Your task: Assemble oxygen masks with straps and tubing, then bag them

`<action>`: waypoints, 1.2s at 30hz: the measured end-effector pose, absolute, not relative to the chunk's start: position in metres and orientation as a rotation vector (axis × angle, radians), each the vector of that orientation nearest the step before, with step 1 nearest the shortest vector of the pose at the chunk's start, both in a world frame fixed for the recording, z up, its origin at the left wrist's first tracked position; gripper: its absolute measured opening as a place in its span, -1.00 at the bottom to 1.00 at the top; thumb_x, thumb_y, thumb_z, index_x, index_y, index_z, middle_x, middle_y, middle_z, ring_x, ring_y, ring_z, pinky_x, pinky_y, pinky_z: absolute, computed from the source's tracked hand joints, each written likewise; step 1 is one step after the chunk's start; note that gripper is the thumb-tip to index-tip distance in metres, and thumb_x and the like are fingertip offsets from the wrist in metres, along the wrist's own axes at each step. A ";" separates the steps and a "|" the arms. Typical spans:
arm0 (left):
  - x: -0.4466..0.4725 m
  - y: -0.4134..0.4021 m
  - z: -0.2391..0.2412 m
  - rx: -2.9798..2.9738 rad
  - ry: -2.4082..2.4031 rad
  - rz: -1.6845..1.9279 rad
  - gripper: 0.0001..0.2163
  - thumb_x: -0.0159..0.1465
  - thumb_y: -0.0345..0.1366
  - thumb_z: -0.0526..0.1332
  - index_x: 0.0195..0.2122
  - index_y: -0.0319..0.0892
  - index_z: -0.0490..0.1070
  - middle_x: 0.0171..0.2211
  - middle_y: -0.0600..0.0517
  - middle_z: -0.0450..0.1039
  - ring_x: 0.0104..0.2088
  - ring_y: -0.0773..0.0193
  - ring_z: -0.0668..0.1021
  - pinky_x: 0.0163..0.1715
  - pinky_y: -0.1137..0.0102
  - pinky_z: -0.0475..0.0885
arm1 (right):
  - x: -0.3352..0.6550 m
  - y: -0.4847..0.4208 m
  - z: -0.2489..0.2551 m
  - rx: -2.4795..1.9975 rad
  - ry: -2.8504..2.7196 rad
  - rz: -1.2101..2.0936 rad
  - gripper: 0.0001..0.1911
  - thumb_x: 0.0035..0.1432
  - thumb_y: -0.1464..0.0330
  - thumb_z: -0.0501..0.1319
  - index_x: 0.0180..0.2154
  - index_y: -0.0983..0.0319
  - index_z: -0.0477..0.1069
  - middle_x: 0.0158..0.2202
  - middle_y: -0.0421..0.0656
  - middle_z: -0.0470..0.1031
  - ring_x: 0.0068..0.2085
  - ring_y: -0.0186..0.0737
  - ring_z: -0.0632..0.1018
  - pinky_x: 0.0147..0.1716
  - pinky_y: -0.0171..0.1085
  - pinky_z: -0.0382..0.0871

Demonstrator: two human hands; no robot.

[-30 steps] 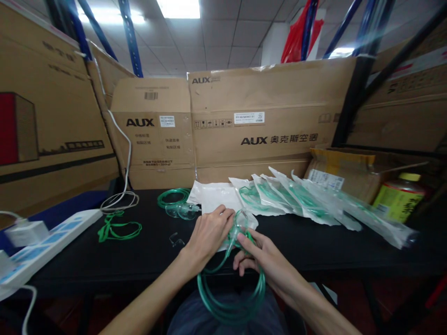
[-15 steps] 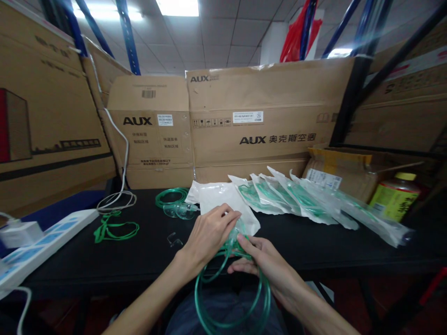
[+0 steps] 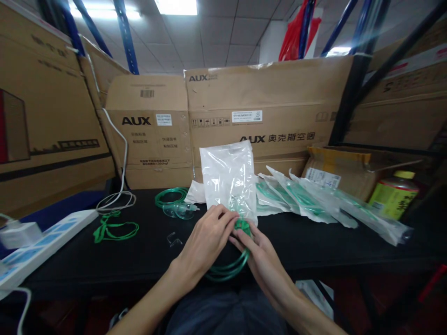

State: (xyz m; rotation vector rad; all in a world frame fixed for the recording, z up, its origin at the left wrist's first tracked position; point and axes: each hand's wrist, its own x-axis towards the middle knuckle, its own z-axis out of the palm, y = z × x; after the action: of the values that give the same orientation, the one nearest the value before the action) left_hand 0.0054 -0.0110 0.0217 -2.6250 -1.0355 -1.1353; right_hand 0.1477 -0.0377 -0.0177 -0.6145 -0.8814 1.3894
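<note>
A white-and-clear pouch stands raised in front of me, its near end at my fingers. My left hand is closed, its fingertips pinching at that near end; the exact grip is partly hidden. My right hand is closed on coiled green tubing, which loops down below both hands over the table's front edge. A bunched green part shows between the hands at the pouch's mouth. Left of the pouch lies a clear mask with a green tubing coil behind it.
Several packed pouches fan out to the right, near a yellow-green bottle and an open carton. On the left are green elastic straps, small clear pieces, a white cable and a power strip. Cardboard stands behind.
The pouch has gone from lying on the table to standing raised. The green tubing has moved up with my right hand, and its hanging loops are shorter. My hands are closer together.
</note>
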 end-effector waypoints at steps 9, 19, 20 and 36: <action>0.007 -0.011 0.026 -2.647 -0.992 -1.224 -0.81 0.46 -0.36 0.09 0.00 -0.16 0.44 -0.16 -0.03 0.45 -0.14 0.25 0.54 -0.07 0.34 0.50 | 0.147 -0.038 -0.019 -0.651 -0.784 1.260 -0.39 0.08 0.18 0.44 0.15 0.18 0.46 0.14 -0.10 0.53 0.24 -0.01 0.45 0.32 -0.06 0.24; 0.006 -0.005 0.044 -2.471 -1.063 -1.236 -0.79 0.46 -0.35 0.08 0.04 -0.16 0.44 -0.20 -0.01 0.43 -0.19 0.23 0.56 -0.11 0.35 0.49 | 0.149 -0.037 -0.018 -0.688 -0.814 1.195 -0.20 0.11 0.19 0.42 0.31 0.22 0.24 0.19 -0.07 0.50 0.20 -0.03 0.50 0.34 -0.03 0.19; 0.005 -0.005 0.045 -2.478 -1.066 -1.225 -0.78 0.46 -0.34 0.07 0.05 -0.15 0.43 -0.21 0.00 0.43 -0.20 0.24 0.57 -0.13 0.36 0.50 | 0.149 -0.038 -0.017 -0.675 -0.799 1.197 -0.21 0.11 0.20 0.42 0.31 0.22 0.25 0.18 -0.07 0.51 0.19 -0.04 0.51 0.34 -0.03 0.20; 0.008 0.018 0.056 -2.554 -1.220 -1.245 -0.84 0.38 -0.35 0.20 -0.13 -0.16 0.58 -0.27 0.00 0.54 -0.22 0.19 0.57 -0.12 0.33 0.44 | 0.163 -0.045 -0.009 -0.598 -0.754 1.326 -0.59 0.14 0.22 0.40 -0.02 0.27 0.55 -0.03 -0.03 0.65 0.09 0.00 0.60 0.29 -0.01 0.27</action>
State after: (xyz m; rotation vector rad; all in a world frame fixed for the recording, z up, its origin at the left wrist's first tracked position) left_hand 0.0082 0.0178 0.0563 -2.5544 -1.2195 -1.2454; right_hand 0.1628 -0.0448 -0.0089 -0.5980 -0.7540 1.3264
